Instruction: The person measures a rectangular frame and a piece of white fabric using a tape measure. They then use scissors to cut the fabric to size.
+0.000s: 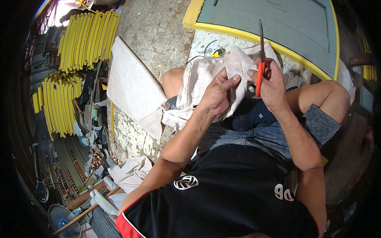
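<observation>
Off-white cloth (198, 81) lies bunched over my lap and crossed legs, one folded part raised between my hands. My left hand (219, 93) pinches this fold, with the thumb on top and the fingers behind. My right hand (271, 85) holds scissors (260, 75) by their orange-red handles, the dark blades pointing up and away from me. Its thumb and fingertips are at the right edge of the raised cloth; whether they grip it too is hard to tell. A larger flat off-white cloth piece (133, 81) spreads over the worn board to the left.
A grey-blue panel with a yellow frame (274, 37) lies at the far right. Stacks of yellow curved strips (89, 37) stand at the left. Crumpled cloth (133, 172) and a fan (63, 220) are at the lower left. The worn wooden surface (154, 27) has peeling white paint.
</observation>
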A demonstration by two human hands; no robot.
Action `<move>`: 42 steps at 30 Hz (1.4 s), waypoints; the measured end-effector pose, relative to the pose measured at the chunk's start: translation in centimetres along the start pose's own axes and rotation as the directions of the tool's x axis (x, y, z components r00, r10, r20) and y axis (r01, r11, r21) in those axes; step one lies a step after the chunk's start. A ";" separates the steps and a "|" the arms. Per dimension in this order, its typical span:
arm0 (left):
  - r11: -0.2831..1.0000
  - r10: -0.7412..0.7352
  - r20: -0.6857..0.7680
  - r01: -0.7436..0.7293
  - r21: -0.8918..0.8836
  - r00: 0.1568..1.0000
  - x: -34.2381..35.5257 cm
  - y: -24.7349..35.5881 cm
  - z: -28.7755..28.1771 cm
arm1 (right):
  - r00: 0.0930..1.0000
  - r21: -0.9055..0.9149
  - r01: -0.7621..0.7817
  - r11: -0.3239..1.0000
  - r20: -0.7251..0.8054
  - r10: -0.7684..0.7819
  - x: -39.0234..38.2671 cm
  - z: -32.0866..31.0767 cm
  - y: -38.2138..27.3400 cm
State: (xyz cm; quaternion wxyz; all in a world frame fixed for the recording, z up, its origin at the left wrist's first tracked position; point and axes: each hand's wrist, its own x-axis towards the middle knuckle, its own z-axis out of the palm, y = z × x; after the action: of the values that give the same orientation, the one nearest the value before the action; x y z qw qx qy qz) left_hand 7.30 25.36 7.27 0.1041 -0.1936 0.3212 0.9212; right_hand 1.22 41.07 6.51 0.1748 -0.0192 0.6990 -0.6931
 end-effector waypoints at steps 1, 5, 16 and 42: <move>1.000 0.004 -0.007 -0.004 -0.004 1.000 0.0 0.0 0.1 | 1.000 0.013 0.006 1.000 -0.002 -0.006 -0.1 0.1 0.0; 0.999 0.013 0.021 -0.013 0.037 1.000 0.3 -0.3 -0.3 | 0.998 0.149 0.053 0.987 0.020 -0.056 -0.7 0.2 0.0; 0.995 -0.037 -0.059 0.042 0.087 0.998 0.4 -0.3 -2.3 | 0.997 0.072 0.043 0.996 0.063 -0.047 -0.8 0.0 -0.1; 0.994 0.056 0.031 -0.058 0.096 0.998 0.4 1.0 -1.4 | 0.996 0.223 -0.066 0.973 0.075 0.051 -0.2 0.5 0.2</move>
State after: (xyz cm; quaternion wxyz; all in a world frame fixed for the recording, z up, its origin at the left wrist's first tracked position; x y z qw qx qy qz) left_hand 7.05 23.70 6.65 0.0914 -0.1662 0.3693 0.9097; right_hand 1.58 40.62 6.36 0.2200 -0.0026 0.6099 -0.7613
